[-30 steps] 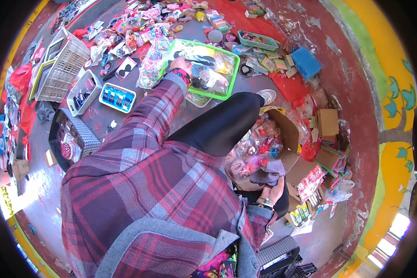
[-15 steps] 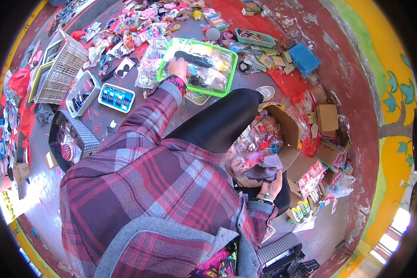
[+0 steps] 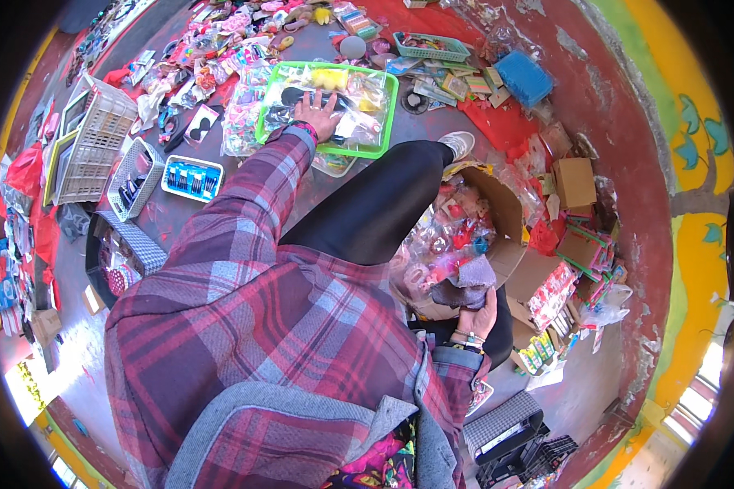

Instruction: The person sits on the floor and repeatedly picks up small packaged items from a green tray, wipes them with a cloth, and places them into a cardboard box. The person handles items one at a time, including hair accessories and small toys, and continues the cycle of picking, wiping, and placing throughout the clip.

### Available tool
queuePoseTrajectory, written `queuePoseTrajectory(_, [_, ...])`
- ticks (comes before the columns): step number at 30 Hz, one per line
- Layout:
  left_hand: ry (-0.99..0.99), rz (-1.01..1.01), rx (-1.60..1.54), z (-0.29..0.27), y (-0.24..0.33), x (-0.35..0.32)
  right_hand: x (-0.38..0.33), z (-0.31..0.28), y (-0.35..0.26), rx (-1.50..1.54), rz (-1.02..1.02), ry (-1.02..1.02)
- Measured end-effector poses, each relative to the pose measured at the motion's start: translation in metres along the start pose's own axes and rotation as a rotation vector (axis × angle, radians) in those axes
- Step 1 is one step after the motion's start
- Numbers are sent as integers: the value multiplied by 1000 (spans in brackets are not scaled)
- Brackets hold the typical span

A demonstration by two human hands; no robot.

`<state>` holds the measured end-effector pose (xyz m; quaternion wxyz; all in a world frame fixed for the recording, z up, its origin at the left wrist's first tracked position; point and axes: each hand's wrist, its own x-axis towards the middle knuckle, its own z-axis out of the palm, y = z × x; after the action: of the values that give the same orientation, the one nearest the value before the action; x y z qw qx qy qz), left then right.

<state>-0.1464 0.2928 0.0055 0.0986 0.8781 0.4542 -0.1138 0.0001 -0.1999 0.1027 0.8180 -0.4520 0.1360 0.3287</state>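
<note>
My left hand (image 3: 319, 116) lies with its fingers spread over a green-rimmed tray (image 3: 352, 152) of clear plastic packets. Close by its fingertips in the tray are a black item (image 3: 292, 95) and a yellow item (image 3: 329, 78). My right hand (image 3: 479, 317) grips a folded grey-purple cloth-like piece (image 3: 475, 275) by its near edge. That piece is over the near side of a round-walled cardboard box (image 3: 507, 204), which holds small red, pink and clear-wrapped goods (image 3: 453, 224).
Left stand a blue-filled white tray (image 3: 192, 178), a grey basket (image 3: 144, 184) and a tall white basket (image 3: 98, 147). Loose goods pile up beyond the green tray. A blue container (image 3: 523, 79) and small cartons (image 3: 575, 183) line the right wall. A checked crate (image 3: 504, 424) sits behind right.
My left hand has gone from reaching down at the black item to lying spread a little nearer me. My right hand keeps its hold on the cloth-like piece, which has shifted slightly.
</note>
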Motion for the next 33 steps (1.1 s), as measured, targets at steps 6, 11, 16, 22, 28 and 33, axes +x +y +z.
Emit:
queuePoseTrajectory(6, [-13, -13, 39, 14, -1, 6, 5, 2, 4, -8, -1, 33])
queuePoseTrajectory(11, [-50, -20, 57, 22, -1, 13, 3, 3, 3, -10, -3, 31])
queuePoseTrajectory(16, [-81, -49, 59, 24, 1, 15, 4, 1, 4, -25, -13, 62])
queuePoseTrajectory(22, [3, -21, -10, 19, -1, 11, 4, 3, 5, -16, -27, 40])
queuePoseTrajectory(28, [196, 12, -64, -15, 5, -9, 6, 1, 7, -3, -15, 5])
queuePoseTrajectory(33, [287, 124, -121, -33, 23, 7, 4, 3, 3, 9, -21, 11])
